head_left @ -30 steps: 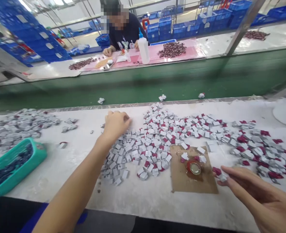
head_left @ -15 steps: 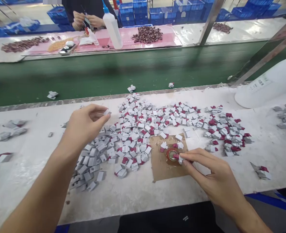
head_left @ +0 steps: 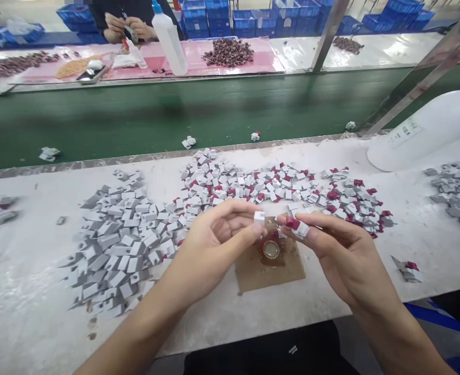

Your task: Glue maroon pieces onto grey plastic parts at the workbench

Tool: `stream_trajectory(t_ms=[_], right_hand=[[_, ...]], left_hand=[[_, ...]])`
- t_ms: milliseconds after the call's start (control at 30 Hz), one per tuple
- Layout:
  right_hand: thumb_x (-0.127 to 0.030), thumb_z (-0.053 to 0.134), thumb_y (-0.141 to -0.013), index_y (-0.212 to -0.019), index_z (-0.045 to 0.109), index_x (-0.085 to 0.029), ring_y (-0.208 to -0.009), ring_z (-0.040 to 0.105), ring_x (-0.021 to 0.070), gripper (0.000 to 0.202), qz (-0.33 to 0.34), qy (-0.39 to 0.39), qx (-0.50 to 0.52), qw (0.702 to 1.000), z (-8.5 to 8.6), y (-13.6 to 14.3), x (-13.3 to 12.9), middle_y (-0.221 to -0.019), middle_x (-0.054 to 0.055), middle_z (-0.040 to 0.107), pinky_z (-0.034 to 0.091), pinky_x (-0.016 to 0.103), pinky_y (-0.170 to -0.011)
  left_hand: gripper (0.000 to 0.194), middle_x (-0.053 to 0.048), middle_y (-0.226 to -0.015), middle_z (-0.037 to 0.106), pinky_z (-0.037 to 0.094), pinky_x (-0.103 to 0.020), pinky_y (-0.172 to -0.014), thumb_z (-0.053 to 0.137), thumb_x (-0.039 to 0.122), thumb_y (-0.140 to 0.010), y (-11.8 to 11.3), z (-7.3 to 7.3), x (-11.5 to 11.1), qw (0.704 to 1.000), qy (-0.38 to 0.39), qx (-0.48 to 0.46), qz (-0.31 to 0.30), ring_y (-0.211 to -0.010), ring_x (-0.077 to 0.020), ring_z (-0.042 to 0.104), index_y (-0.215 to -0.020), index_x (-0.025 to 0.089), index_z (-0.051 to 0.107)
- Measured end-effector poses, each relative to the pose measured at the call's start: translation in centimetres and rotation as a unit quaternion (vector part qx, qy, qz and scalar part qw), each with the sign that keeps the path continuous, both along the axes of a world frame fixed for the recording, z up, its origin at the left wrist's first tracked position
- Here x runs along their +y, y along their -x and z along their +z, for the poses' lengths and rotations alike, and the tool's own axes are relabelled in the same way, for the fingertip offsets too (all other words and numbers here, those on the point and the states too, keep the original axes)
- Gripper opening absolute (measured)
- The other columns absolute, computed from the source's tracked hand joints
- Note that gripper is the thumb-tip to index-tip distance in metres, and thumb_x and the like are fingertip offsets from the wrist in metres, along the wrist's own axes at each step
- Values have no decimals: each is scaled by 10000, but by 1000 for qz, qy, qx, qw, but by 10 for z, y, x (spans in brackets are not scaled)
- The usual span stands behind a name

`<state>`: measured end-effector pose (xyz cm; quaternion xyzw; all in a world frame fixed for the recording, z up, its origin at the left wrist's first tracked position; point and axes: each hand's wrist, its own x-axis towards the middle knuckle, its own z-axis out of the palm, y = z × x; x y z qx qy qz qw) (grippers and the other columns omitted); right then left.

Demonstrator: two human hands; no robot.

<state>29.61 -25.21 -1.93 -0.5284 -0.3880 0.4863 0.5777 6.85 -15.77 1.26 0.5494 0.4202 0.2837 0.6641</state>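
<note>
My left hand (head_left: 224, 234) pinches a small light-grey plastic block (head_left: 259, 217) between thumb and fingertips. Across from it, my right hand (head_left: 341, 250) grips a grey-and-maroon plastic piece (head_left: 299, 227), its maroon end pointing toward the left hand. The two pieces are a short gap apart. Below them, a shallow round cap (head_left: 271, 250) with wet-looking liquid lies on a brown cardboard square (head_left: 249, 273). Plain grey blocks (head_left: 124, 245) are heaped to the left, and mixed grey-and-maroon pieces (head_left: 233, 179) lie in a pile behind my hands.
A large white bottle (head_left: 429, 127) leans at the right, near more grey pieces (head_left: 456, 195). Beyond the table edge runs a green belt (head_left: 136, 114) carrying a few small pieces. Across it, a person's hands (head_left: 128, 26) work behind a squeeze bottle (head_left: 170, 41). A metal post (head_left: 327, 36) stands there.
My left hand has moved right and nearer with its grey block, uncovering the grey heap. My right hand has lifted the grey-and-maroon piece off the round cap. The view has shifted slightly.
</note>
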Motion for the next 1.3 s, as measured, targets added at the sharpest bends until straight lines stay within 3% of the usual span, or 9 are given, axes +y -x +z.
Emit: stream_trajectory(t_ms=[133,300,600,733,867,1000,1067,1200,1300], right_hand=[[-487,954,-985,-1090,968,-387,-1102,898,295,146,-10,-2,54,998,0,8,11,-1153,42,934,765,455,-989],[-450,937,-1007,-1114,965,-403,-1068,892,262,119,-13,-17,32,999,-1,10,12,-1144,30,928,771,400,-931],[-264,848,-1042,-1151,969,-362,-831,772,200,190,19,-36,-113,993,14,10,13,-925,40,835,669,308,-686],[-260,820,-1059,-1180,960,-362,-918,805,206,211,77,-49,-97,991,22,9,25,-1019,45,867,681,312,-744],[-316,794,-1069,-1261,935,-305,-1012,848,243,238,186,-22,-178,966,29,6,86,-1192,69,901,718,395,-884],[-143,633,-1107,-1443,852,-229,-1162,811,273,410,131,-38,-456,880,31,20,192,-1461,119,829,658,466,-1079],[-65,654,-1069,-1476,826,-204,-1316,759,321,463,138,-40,-495,857,27,35,244,-1616,146,737,587,521,-1204],[-214,859,-1035,-1276,853,-186,-1398,730,331,242,186,-16,-499,846,17,56,309,-1478,134,802,568,558,-1245],[-313,835,-1080,-1270,832,-142,-1237,817,301,255,172,8,-486,857,20,48,313,-1305,139,850,649,542,-1138]], left_hand=[[128,-72,-1125,914,744,-420,-985,868,352,-1020,-13,-1,-3,996,55,-58,-35,-1082,-288,891,-1127,289,837],[114,-55,-1112,913,749,-406,-960,860,325,-1019,-14,-4,-2,996,60,-63,-32,-1051,-272,893,-1130,305,841],[79,-54,-1076,897,753,-425,-922,876,331,-986,-15,-2,-5,999,7,-34,-31,-1045,-294,879,-1064,319,874],[85,-43,-1095,889,740,-411,-939,862,330,-999,-7,-1,-2,999,-36,-14,-26,-1053,-274,866,-1084,334,863],[130,-64,-1029,877,725,-430,-862,839,365,-972,12,7,31,988,-115,102,5,-975,-286,853,-1086,303,832],[153,-86,-1082,876,703,-463,-926,820,361,-921,31,16,82,935,-212,254,131,-1021,-308,830,-1050,278,818],[117,-89,-1121,870,687,-470,-985,804,331,-908,35,18,106,909,-240,294,171,-1068,-314,817,-1008,270,809],[85,-109,-1121,863,669,-445,-1006,787,269,-904,28,12,149,892,-240,332,192,-1095,-313,807,-987,249,784],[123,-127,-1125,870,660,-457,-1005,817,258,-899,12,5,179,893,-226,349,175,-1104,-326,814,-1018,232,799]])
